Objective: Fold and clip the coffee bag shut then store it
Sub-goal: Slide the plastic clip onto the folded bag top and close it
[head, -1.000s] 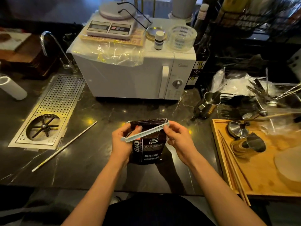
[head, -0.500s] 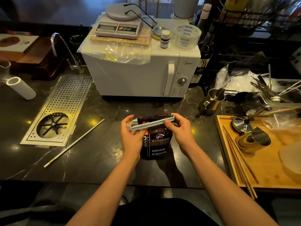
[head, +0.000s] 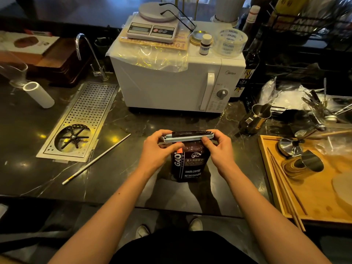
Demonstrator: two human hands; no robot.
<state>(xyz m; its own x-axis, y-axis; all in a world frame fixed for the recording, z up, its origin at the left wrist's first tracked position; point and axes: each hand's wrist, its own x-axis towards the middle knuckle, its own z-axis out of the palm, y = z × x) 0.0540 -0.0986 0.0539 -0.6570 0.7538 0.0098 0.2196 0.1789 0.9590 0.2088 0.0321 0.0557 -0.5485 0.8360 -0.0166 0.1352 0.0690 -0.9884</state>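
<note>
A dark coffee bag (head: 190,164) with white lettering stands upright on the black marble counter (head: 133,168), right in front of me. A long pale-blue sealing clip (head: 185,138) lies level across the bag's folded top. My left hand (head: 159,147) pinches the clip's left end, thumb in front. My right hand (head: 219,147) pinches its right end. A narrow strip of the bag's top edge shows above the clip. Whether the clip is latched I cannot tell.
A white microwave (head: 177,80) with a kitchen scale (head: 152,27) on top stands behind the bag. A perforated steel drip tray (head: 80,121) and a thin white stick (head: 97,159) lie to the left. A wooden tray (head: 308,187) with metal cups sits at the right.
The clip went from slanting and partly open across the bag to level and closed down over the folded top. Both hands moved to its ends.
</note>
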